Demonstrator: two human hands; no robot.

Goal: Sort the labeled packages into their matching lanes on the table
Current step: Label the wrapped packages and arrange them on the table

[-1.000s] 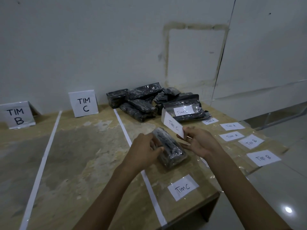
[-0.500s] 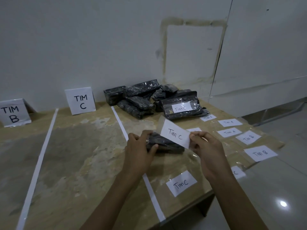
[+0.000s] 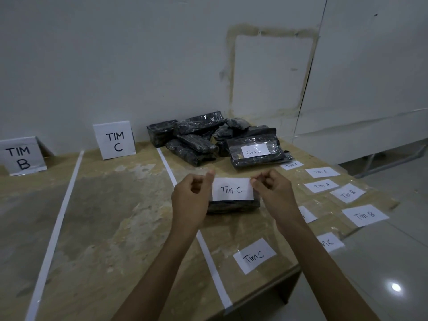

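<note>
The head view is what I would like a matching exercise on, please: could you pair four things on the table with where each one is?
Things:
1. Tim C label
2. TIM C sign
3. TIM B sign
4. pile of black packages

Places:
a. standing at the far left by the wall
b. held stretched between the left hand and the right hand, above a black package
c. heaped at the back of the table, right of the tape line
d. standing by the wall just left of the pile

Pairs: 1-b, 2-d, 3-a, 4-c
</note>
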